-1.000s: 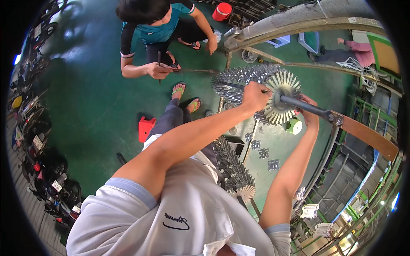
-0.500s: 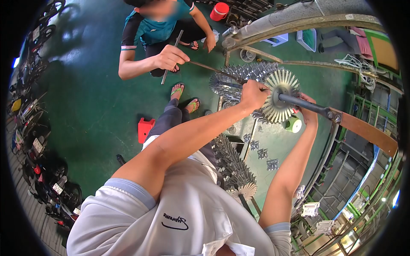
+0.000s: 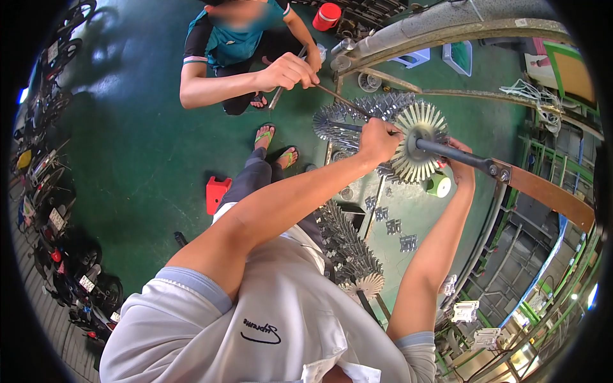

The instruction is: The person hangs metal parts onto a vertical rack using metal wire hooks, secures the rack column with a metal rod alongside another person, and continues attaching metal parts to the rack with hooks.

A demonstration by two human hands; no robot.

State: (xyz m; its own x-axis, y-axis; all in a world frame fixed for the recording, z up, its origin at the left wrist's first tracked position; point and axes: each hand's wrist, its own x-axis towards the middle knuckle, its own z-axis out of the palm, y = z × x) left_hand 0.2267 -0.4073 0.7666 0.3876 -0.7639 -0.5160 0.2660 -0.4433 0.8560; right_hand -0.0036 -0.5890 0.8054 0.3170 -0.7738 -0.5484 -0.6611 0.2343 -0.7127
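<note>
Metal finned wheel point(image 3: 412, 148), left hand point(image 3: 380, 141) curled alongside, right hand point(image 3: 462, 167) obscured, grips unclear, another person's hand point(image 3: 287, 71) now nearer.

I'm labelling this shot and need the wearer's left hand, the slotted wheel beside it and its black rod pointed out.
Left hand point(image 3: 379, 140), head view: back of hand.
Slotted wheel point(image 3: 411, 150), head view: hub.
Black rod point(image 3: 454, 156), head view: middle of shaft.

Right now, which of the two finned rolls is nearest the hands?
The upper roll in view, its shaft running to the brown bar; the lower roll is farther off, toward the shirt.
</note>
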